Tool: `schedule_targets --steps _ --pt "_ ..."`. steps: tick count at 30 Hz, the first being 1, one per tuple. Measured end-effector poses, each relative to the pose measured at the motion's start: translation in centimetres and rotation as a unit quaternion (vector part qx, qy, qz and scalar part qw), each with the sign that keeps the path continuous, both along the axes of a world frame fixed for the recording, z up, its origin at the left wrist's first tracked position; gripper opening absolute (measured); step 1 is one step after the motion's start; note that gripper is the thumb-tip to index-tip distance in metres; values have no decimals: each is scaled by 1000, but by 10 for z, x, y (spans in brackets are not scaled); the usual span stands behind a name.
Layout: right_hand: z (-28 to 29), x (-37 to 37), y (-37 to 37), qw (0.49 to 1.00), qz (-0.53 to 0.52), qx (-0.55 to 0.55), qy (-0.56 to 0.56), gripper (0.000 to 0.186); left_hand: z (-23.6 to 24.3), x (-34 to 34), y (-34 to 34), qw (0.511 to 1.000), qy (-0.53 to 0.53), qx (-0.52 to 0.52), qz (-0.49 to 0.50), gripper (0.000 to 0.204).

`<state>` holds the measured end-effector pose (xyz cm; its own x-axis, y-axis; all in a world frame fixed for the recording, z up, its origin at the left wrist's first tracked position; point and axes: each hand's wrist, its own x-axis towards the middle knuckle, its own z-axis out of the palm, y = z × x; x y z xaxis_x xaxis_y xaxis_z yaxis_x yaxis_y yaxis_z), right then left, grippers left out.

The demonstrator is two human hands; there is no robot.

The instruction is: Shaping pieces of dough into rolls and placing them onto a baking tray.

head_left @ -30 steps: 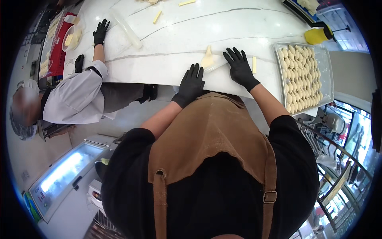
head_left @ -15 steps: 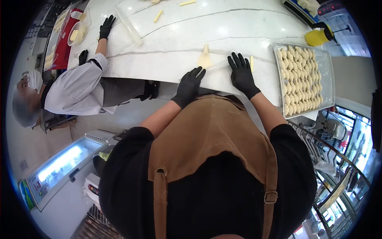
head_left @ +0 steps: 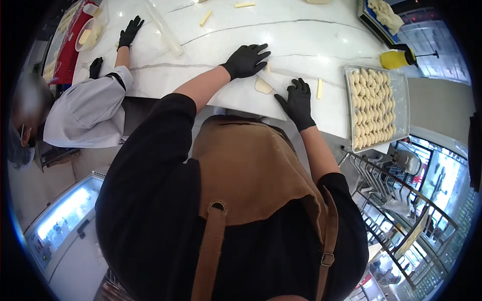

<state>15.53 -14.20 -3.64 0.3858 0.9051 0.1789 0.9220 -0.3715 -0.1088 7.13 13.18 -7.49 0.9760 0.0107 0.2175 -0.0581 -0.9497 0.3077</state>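
A flat piece of dough (head_left: 263, 86) lies on the white marble table in front of me. A pale translucent rolling pin (head_left: 272, 82) slants across it between my hands. My left hand (head_left: 246, 61), black-gloved with fingers stretched out, lies over the far end of the pin. Close to the near end rests my right hand (head_left: 297, 103), gloved in black too, its fingers spread and its thumb pointing left. A pale yellow stick (head_left: 320, 89), like butter or cheese, lies just right of that hand. Both palms hide the pin's ends.
A tray (head_left: 405, 108) of shaped dough pieces stands at the right, near a yellow spray bottle (head_left: 394, 59). Another rolling pin (head_left: 164, 29) lies at the far left. More yellow sticks (head_left: 205, 18) lie farther back. A co-worker's gloved hand (head_left: 130, 32) rests on the table at left.
My left hand has moved away from me, and the rolling pin has swung to a steeper slant over the dough. My right hand has come slightly nearer.
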Motion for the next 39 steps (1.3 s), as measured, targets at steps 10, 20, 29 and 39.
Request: schedule_targets --steps 10,20,29,39 --pt "-11 6 7 994 -28 -47 99 44 20 -108 -38 997 61 -2 45 54" --pt "-17 48 13 993 44 75 -74 60 21 -83 -84 987 -68 42 136 49" --pt "7 52 0 983 -64 -144 94 59 37 -64 -46 989 100 -111 -18 66" --pt "-15 -6 -42 996 -48 73 5 66 26 -68 -62 990 -56 -97 92 55"
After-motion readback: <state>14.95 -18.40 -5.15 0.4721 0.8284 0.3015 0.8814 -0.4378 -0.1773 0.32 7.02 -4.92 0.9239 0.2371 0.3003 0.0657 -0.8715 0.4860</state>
